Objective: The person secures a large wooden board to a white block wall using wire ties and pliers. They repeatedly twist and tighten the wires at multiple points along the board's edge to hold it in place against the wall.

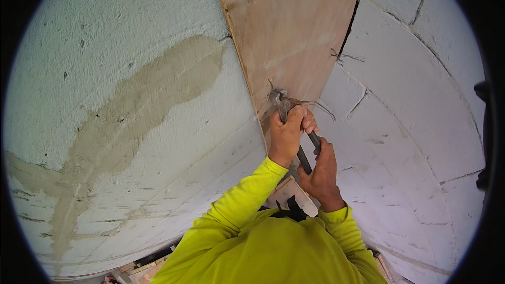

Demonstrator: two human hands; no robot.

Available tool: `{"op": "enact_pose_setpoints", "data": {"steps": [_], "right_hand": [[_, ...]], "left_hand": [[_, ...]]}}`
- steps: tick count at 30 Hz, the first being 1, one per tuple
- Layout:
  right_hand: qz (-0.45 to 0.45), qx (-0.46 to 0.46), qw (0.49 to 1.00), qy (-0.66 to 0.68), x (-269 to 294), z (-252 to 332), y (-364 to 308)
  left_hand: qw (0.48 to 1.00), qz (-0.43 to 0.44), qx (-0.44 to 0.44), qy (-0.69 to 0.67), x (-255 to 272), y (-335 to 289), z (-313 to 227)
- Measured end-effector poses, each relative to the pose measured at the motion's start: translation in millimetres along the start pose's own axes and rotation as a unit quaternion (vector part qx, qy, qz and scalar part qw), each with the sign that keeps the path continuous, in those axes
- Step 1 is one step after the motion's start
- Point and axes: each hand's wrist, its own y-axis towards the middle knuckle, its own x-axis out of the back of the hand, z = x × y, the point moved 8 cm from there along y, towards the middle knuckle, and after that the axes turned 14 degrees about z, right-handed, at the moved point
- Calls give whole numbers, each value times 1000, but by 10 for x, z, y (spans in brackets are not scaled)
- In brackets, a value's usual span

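Long-handled metal pincers (280, 101) are held with their jaws against the plywood board (294, 26), where a thin tie wire (314, 104) comes out. The loose wire ends curve off to the right. My left hand (285, 135) is closed around the pincers just below the jaws. Lower down and to the right, my right hand (322, 176) grips the dark handles, which stand slightly apart. Exactly where the jaws meet the wire is too small to tell. Both forearms wear bright yellow sleeves.
A pale block wall (194, 142) with a grey mortar patch (142, 100) rises on the left. Another block wall (415, 100) with dark joints borders the board's right side. A second twisted wire (348, 57) sticks out at that edge. Timber pieces (150, 268) lie low at the left.
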Motion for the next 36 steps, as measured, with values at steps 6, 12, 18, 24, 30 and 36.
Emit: {"op": "enact_pose_setpoints", "data": {"steps": [6, 12, 18, 24, 30, 36], "right_hand": [[198, -109, 963, 148, -66, -184, 128], [-5, 72, 996, 58, 63, 178, -4], [54, -2, 987, 151, -456, 9, 217], [34, -3, 983, 183, -550, -118, 130], [159, 0, 938, 309, -375, 153, -89], [120, 9, 952, 282, -681, 24, 416]], "left_hand": [[994, -86, 2, 71, -20, -13, -96], [994, -82, 27, 73, -37, -48, -109], [966, 45, 101, 235, 212, 45, -252], [947, 131, 127, 263, 212, 22, -239], [918, 269, 184, 226, 142, -67, -404], [934, 263, 125, 205, 168, 43, -329]]}}
